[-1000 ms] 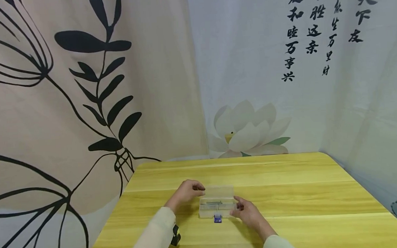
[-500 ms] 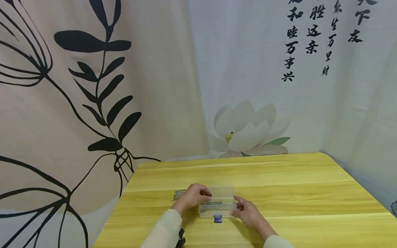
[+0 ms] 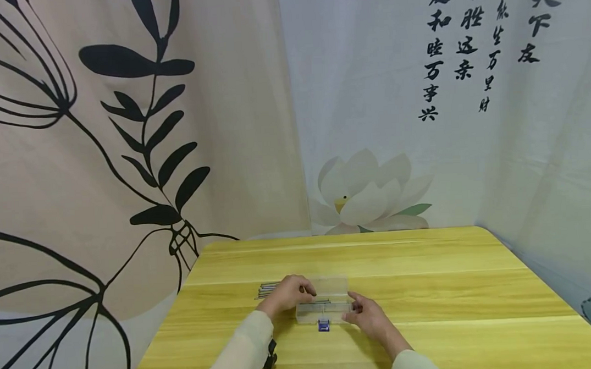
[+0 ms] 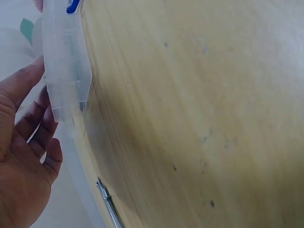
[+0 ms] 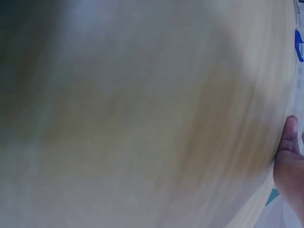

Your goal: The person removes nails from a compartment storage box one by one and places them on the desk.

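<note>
A clear plastic box (image 3: 308, 314) with a divider and a blue latch (image 3: 323, 325) stands on the table, its clear lid (image 3: 332, 285) swung back. Slim metal rods (image 3: 322, 301) lie along its back compartment. My right hand (image 3: 373, 317) grips the box's right end between thumb and fingers. Over the back left of the box is my left hand (image 3: 291, 292), bent fingers right at the rods; I cannot tell whether it pinches one. The left wrist view shows its thumb and fingers (image 4: 33, 114) close to the box wall (image 4: 66, 61).
Several more slim silvery rods (image 3: 266, 290) lie in a bunch on the wood-grain table (image 3: 454, 298), left of the box and partly behind the left hand. One rod's narrow collared tip (image 4: 107, 197) shows in the left wrist view. A printed curtain (image 3: 372, 120) hangs behind the table.
My left hand has moved right, from beside the box to over its back left part, uncovering the bunch of rods. The right hand and the box have stayed put.
</note>
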`<state>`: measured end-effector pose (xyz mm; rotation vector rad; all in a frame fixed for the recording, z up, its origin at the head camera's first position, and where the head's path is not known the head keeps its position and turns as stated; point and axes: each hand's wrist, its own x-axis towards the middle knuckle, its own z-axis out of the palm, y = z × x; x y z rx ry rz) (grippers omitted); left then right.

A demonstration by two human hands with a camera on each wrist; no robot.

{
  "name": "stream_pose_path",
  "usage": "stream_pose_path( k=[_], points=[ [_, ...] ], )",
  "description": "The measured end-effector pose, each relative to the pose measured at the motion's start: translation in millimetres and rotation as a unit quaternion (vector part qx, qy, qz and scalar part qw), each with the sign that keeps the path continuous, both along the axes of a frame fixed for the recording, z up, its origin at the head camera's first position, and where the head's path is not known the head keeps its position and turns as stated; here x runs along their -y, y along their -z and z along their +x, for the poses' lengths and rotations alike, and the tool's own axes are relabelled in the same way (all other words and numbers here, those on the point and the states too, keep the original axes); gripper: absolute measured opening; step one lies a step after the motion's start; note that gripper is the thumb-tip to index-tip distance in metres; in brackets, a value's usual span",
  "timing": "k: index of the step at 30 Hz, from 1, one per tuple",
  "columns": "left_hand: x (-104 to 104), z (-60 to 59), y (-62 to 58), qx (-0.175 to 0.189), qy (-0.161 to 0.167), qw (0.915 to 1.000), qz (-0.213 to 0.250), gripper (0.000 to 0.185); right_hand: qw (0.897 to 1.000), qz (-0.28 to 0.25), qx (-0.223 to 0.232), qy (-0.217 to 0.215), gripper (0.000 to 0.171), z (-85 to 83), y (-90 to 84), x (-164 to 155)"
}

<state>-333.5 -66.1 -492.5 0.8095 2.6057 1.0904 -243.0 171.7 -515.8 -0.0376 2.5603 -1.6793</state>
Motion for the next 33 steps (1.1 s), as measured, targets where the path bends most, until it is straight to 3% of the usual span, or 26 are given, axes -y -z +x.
stream_pose_path(
  k=[19,33],
  points=[
    [-2.2,-5.4,4.5,-0.025,0.011,0.9987,-0.042,0.004,1.000,-0.006,0.002,0.002,0.068,-1.2,2.6,-0.6],
    [-3.3,-12.1,6.8,-0.016,0.022,0.9982,-0.053,0.004,1.000,-0.003,0.009,-0.007,0.067,-1.6,1.2,0.7]
  ],
)
